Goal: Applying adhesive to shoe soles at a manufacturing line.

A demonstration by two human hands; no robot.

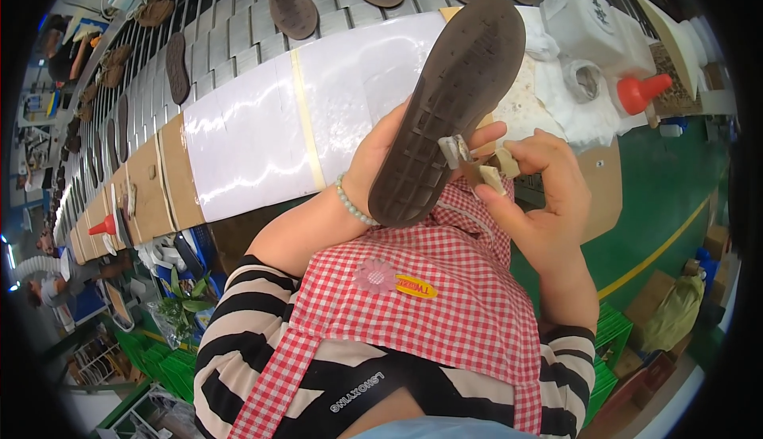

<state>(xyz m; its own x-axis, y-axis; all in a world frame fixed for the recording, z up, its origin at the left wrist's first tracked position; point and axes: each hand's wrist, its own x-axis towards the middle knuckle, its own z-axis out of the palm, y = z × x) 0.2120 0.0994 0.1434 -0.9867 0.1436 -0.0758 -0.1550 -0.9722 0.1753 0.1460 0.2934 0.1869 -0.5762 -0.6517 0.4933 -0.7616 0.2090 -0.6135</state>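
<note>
A dark brown shoe sole (469, 58) is tilted up in front of me, its cavity with a grid of ribs turned toward me. My left hand (375, 149) grips it from the left; most of those fingers are hidden behind it. At the sole's right edge, my right hand (552, 208) pinches a small tool with a whitish, crusted tip (451, 151) and pale, ragged pieces around its grip (494, 177). That tip touches or hovers just over the ribbed heel half; I cannot tell which. The tool's exact kind is unclear.
Beyond the sole, several brown soles (292, 2) lie on a metal slat conveyor (230, 50). A white plastic-covered board (246, 129) borders it. At the right stand a white jug (584, 26) and a red nozzle cap (644, 93). Green crates (608, 336) sit lower right.
</note>
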